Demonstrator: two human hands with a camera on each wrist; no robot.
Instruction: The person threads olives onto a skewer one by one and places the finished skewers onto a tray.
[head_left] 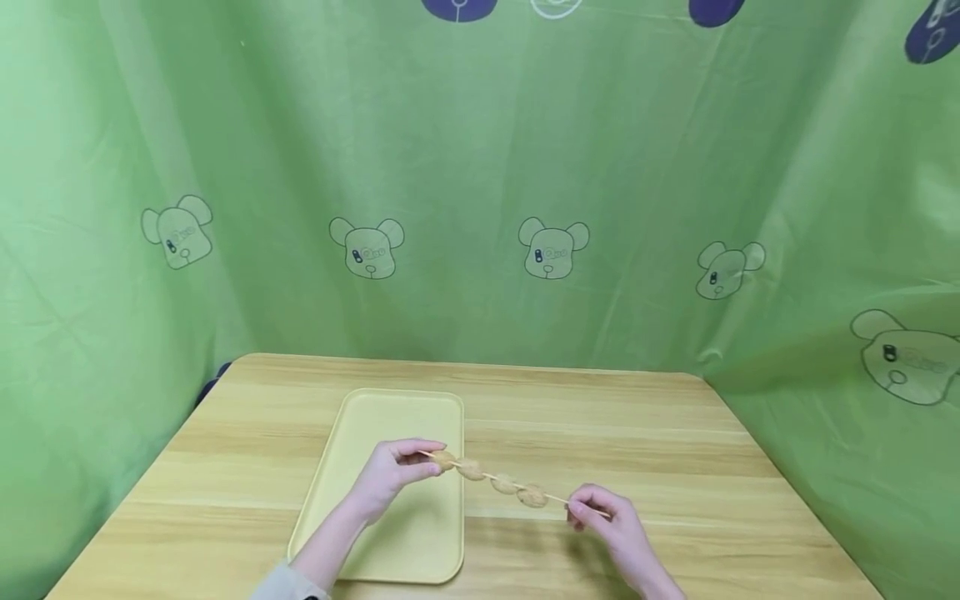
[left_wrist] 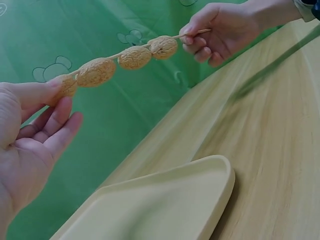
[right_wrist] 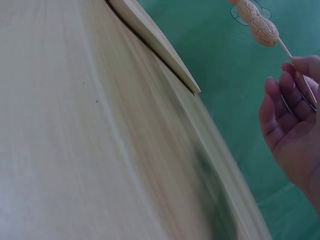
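A thin wooden skewer (head_left: 557, 498) with several wrinkled, tan, oval food pieces (left_wrist: 96, 72) threaded on it is held in the air between both hands. My left hand (head_left: 384, 482) pinches the endmost piece between thumb and fingers, over the tray. At the other end, my right hand (head_left: 613, 525) grips the bare stick with thumb and fingertips, and a short bit of it sticks out past the hand. The skewer slopes down from left to right in the head view. In the right wrist view, the right hand (right_wrist: 295, 120) shows the stick running along its fingers.
A pale yellow rectangular tray (head_left: 405, 417) with a raised rim lies on the wood-grain table (head_left: 570, 417), left of centre. Green curtains (head_left: 457, 150) printed with bear heads hang behind the table and at both sides.
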